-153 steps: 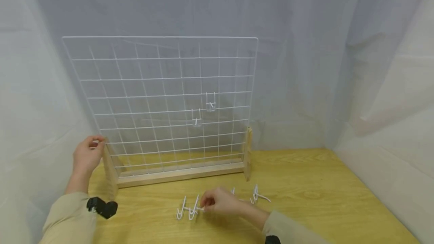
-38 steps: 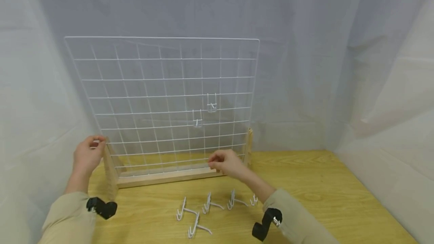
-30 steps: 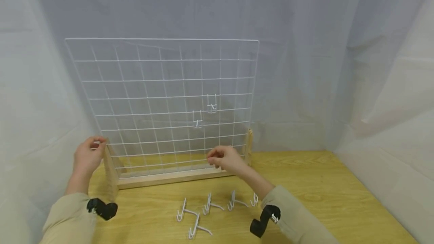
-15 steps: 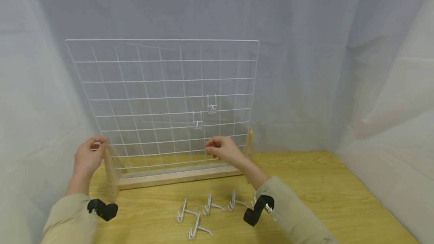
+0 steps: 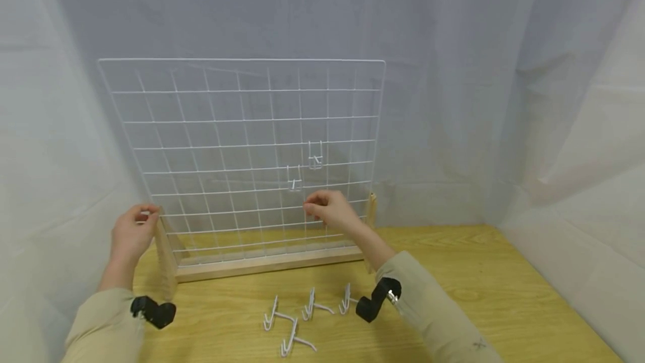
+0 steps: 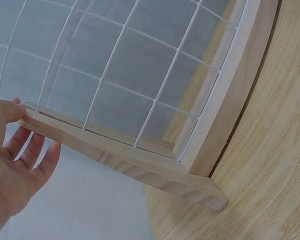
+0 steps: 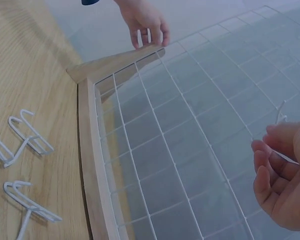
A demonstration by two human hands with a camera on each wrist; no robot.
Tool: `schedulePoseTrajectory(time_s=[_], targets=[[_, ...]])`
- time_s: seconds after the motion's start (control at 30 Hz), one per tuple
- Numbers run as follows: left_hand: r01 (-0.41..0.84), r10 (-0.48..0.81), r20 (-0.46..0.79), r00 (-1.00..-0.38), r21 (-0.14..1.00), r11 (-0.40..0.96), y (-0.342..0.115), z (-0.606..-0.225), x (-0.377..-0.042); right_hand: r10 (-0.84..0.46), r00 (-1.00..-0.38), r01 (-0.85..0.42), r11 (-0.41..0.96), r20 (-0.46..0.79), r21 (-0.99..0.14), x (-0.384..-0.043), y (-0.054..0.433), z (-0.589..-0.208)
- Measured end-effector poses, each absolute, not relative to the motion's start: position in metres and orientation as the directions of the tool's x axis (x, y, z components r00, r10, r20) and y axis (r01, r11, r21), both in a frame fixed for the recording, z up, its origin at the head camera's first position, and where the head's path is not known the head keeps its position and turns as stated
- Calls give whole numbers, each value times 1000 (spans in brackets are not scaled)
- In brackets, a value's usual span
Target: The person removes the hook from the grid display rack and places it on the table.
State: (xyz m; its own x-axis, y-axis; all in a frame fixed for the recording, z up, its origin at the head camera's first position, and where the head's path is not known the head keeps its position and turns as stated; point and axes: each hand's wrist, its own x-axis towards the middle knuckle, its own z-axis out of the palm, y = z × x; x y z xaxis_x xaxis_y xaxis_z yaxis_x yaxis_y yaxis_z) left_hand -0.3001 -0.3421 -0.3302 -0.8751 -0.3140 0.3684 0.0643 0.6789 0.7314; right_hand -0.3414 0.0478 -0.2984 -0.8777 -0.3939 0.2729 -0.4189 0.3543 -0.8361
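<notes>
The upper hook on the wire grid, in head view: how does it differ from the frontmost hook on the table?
The upper hook hangs on the wire grid; the frontmost hook rests on the tabletop. The upper hook shows its frame face-on; the frontmost hook shows its frame from the side, with its long prong pointing rightward in the picture. Both are white.

the head view looks forward and down at the whole wire grid [image 5: 247, 145] from farther back. the tilted wrist views look from close up, and both show the left hand [image 6: 12, 172].
</notes>
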Motion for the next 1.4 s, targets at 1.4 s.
schedulePoseTrajectory(time_s=[1.4], targets=[[76, -306, 380, -873, 726, 684, -343, -332, -304, -323, -911, -364, 344, 255, -865, -365, 17, -260]])
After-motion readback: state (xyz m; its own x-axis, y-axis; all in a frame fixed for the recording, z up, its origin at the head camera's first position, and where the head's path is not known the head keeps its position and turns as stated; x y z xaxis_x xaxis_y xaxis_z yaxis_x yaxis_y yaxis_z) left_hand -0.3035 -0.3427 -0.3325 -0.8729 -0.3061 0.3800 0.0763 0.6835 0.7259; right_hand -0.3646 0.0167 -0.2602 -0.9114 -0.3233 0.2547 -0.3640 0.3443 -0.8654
